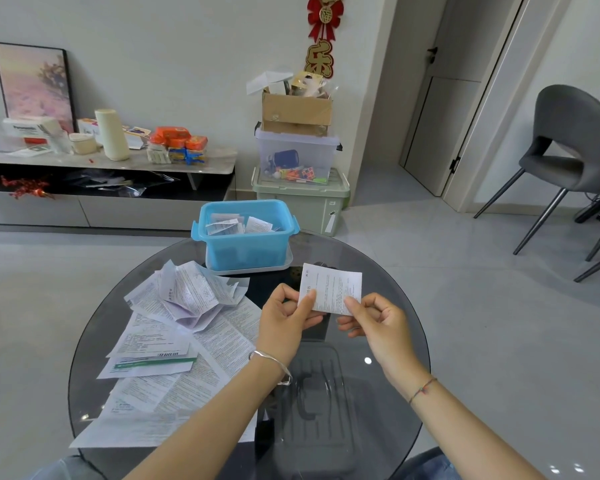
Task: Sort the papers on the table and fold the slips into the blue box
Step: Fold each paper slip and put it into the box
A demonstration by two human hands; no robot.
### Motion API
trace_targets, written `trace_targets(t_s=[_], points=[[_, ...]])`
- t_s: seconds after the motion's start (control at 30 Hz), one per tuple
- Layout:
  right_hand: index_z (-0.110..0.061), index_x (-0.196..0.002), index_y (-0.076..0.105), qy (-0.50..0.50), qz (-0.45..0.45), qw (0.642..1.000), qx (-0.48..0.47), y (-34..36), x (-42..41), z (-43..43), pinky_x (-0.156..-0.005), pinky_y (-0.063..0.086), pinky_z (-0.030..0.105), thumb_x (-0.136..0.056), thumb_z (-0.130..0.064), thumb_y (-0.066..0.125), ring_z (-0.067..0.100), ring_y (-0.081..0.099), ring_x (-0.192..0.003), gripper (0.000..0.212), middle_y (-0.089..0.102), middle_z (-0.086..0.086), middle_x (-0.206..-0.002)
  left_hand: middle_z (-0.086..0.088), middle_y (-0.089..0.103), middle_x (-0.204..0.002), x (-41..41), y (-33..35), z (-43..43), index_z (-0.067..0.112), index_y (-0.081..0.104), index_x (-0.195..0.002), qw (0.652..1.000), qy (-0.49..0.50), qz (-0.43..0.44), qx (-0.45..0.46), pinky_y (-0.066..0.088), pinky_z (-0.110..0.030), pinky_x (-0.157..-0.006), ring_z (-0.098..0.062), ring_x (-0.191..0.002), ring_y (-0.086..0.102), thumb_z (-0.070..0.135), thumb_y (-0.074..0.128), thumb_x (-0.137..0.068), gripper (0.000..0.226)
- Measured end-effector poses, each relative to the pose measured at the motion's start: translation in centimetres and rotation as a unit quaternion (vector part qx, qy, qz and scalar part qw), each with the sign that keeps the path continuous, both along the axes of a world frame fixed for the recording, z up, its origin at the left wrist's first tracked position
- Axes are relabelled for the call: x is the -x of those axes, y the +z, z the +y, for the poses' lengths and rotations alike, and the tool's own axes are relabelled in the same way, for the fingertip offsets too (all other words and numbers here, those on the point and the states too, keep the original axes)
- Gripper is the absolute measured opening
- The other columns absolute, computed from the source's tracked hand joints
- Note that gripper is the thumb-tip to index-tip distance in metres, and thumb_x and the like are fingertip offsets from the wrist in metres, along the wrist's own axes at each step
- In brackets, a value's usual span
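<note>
1. While it hovers above the round glass table [392, 344], the left hand [284, 315] pinches the lower left edge of a small printed slip [331, 287], thumb on the front and fingers curled behind.
2. The right hand [378, 320] pinches the slip's lower right corner in the same way, so the two hands are close together with only the paper between them.
3. The slip is held flat and nearly upright, its top edge just short of the blue box [245, 244].
4. A silver bangle [272, 362] circles the left wrist, and a thin coloured cord [423, 389] circles the right.
5. To the left of the hands, loose papers [174, 341] are spread over the table. The flat sheets are underneath and a crumpled leaflet lies on top, nearest the box.
6. The blue box stands open at the far edge of the table on a pale lid [284, 264], with folded slips [236, 225] inside it.
7. Beyond the table, stacked storage bins [298, 199] stand against the wall, and a grey chair [568, 143] stands to the right.
</note>
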State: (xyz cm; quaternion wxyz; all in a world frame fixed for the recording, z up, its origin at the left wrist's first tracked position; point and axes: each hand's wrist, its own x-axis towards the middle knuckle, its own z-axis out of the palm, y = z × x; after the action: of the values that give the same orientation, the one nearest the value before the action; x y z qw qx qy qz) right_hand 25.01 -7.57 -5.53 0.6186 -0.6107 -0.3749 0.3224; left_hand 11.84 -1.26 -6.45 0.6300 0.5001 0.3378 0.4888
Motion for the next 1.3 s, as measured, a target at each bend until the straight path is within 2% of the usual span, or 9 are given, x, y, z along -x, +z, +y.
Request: trace_targets(t_s=[0.2, 0.27, 0.37, 0.47, 0.57, 0.63, 0.87, 1.1, 1.3], points=[[-0.005, -0.085, 0.049, -0.001, 0.028, 1.000, 0.001, 0.0, 0.0, 0.1, -0.048, 0.050, 0.022, -0.088, -0.013, 0.065, 0.018, 0.063, -0.050, 0.018, 0.068, 0.009, -0.058, -0.012, 0.073, -0.091, 0.0, -0.1, -0.1, 0.007, 0.041, -0.078, 1.000, -0.002, 0.003, 0.010, 0.057, -0.021, -0.063, -0.019, -0.083, 0.073, 0.011, 0.057, -0.093, 0.023], [-0.004, -0.091, 0.054, 0.020, 0.040, 0.999, 0.013, 0.0, -0.1, 0.1, -0.049, 0.050, 0.021, -0.090, -0.015, 0.063, 0.017, 0.063, -0.051, 0.014, 0.068, 0.009, -0.059, -0.013, 0.073, -0.093, 0.0, -0.2, 0.0, 0.007, 0.041, -0.079, 1.000, -0.008, 0.003, 0.015, 0.058, -0.022, -0.064, -0.021, -0.084, 0.073, 0.011, 0.057, -0.093, 0.022], [-0.003, -0.085, 0.061, 0.045, 0.015, 0.999, 0.025, -0.1, -0.1, 0.0, -0.050, 0.050, 0.020, -0.092, -0.017, 0.059, 0.016, 0.064, -0.052, 0.016, 0.067, 0.008, -0.059, -0.016, 0.072, -0.097, 0.0, -0.3, 0.1, 0.008, 0.041, -0.082, 1.000, -0.015, 0.005, 0.019, 0.059, -0.025, -0.066, -0.023, -0.084, 0.073, 0.011, 0.055, -0.094, 0.019], [-0.001, -0.079, 0.059, 0.039, 0.005, 0.999, 0.021, -0.2, 0.0, 0.0, -0.049, 0.049, 0.019, -0.092, -0.016, 0.059, 0.015, 0.063, -0.049, 0.019, 0.067, 0.009, -0.057, -0.016, 0.072, -0.096, 0.0, -0.4, 0.3, 0.011, 0.043, -0.092, 0.999, -0.014, -0.003, 0.040, 0.059, -0.027, -0.067, -0.022, -0.079, 0.073, 0.012, 0.057, -0.093, 0.015], [-0.001, -0.076, 0.057, 0.034, 0.003, 0.999, 0.014, -0.2, -0.1, 0.1, -0.048, 0.049, 0.019, -0.091, -0.014, 0.060, 0.014, 0.061, -0.047, 0.020, 0.066, 0.008, -0.055, -0.012, 0.073, -0.096, 0.0, -0.5, 0.4, 0.015, 0.047, -0.110, 0.997, -0.028, 0.006, 0.074, 0.058, -0.025, -0.068, -0.020, -0.079, 0.073, 0.012, 0.067, -0.086, 0.031], [-0.002, -0.074, 0.056, 0.033, -0.001, 0.999, 0.009, -0.4, -0.2, 0.1, -0.048, 0.048, 0.019, -0.091, -0.013, 0.060, 0.014, 0.061, -0.047, 0.021, 0.065, 0.008, -0.054, -0.011, 0.074, -0.093, 0.0, -0.7, 0.1, 0.009, 0.054, -0.115, 0.995, -0.060, 0.025, 0.072, 0.056, -0.022, -0.068, -0.018, -0.080, 0.073, 0.011, 0.072, -0.083, 0.037], [-0.005, -0.068, 0.051, 0.034, -0.023, 0.999, -0.017, -0.8, -0.1, 0.2, -0.047, 0.048, 0.022, -0.091, -0.011, 0.060, 0.015, 0.056, -0.043, 0.026, 0.062, 0.006, -0.050, -0.005, 0.075, -0.090, -0.7, -1.3, -0.4, 0.009, 0.067, -0.109, 0.992, -0.072, 0.037, 0.100, 0.054, -0.021, -0.067, -0.014, -0.079, 0.070, 0.012, 0.077, -0.077, 0.034], [-0.002, -0.070, 0.051, 0.045, -0.023, 0.998, -0.027, -1.0, -0.1, 0.3, -0.045, 0.047, 0.023, -0.091, -0.010, 0.059, 0.015, 0.054, -0.041, 0.024, 0.061, 0.007, -0.049, -0.007, 0.075, -0.086, -0.7, -1.5, -0.1, 0.008, 0.066, -0.107, 0.989, -0.096, 0.004, 0.113, 0.054, -0.021, -0.070, -0.013, -0.077, 0.069, 0.009, 0.073, -0.081, 0.027], [-0.002, -0.070, 0.051, 0.041, -0.017, 0.999, -0.023, -0.7, -0.6, 0.4, -0.046, 0.048, 0.024, -0.092, -0.012, 0.058, 0.016, 0.054, -0.041, 0.025, 0.063, 0.010, -0.051, -0.009, 0.074, -0.087, 0.4, -1.0, 1.3, 0.007, 0.059, -0.110, 0.991, -0.053, -0.007, 0.125, 0.053, -0.017, -0.067, -0.013, -0.078, 0.071, 0.008, 0.072, -0.081, 0.033]])
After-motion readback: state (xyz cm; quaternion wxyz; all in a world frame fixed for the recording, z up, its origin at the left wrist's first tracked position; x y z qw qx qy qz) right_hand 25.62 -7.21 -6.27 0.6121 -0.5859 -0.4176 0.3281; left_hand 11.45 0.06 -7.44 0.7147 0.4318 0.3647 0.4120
